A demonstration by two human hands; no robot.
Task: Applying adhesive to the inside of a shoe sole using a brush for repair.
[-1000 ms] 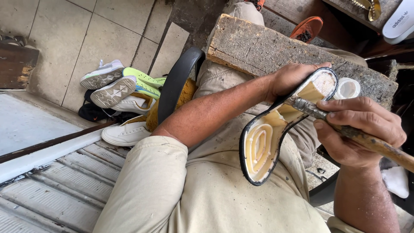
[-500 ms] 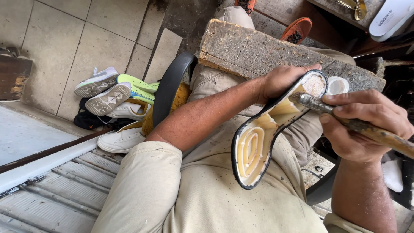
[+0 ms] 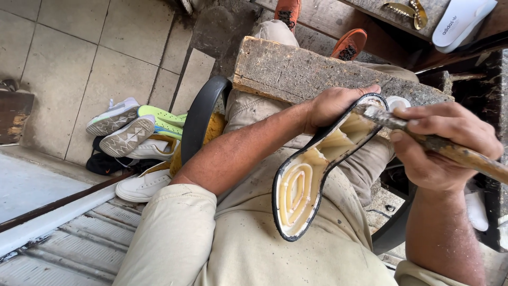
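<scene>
From the head view, the left hand [image 3: 338, 106] grips the toe end of a black-rimmed sole [image 3: 312, 175] held above the lap, against a rough wooden board [image 3: 296, 71] across the knees. The right hand [image 3: 442, 145] is clenched around a brush [image 3: 423, 139], its tip touching the sole's cream inside. On the tiled floor [image 3: 79, 47] to the left lies a pile of sneakers [image 3: 137, 143] beside a black chair arm [image 3: 201, 116].

Floor [image 3: 63, 47]: pale square tiles. Left of the seated person's chair, a heap of sneakers [image 3: 135, 140]: grey, neon green, white; one white pair nearest.
</scene>
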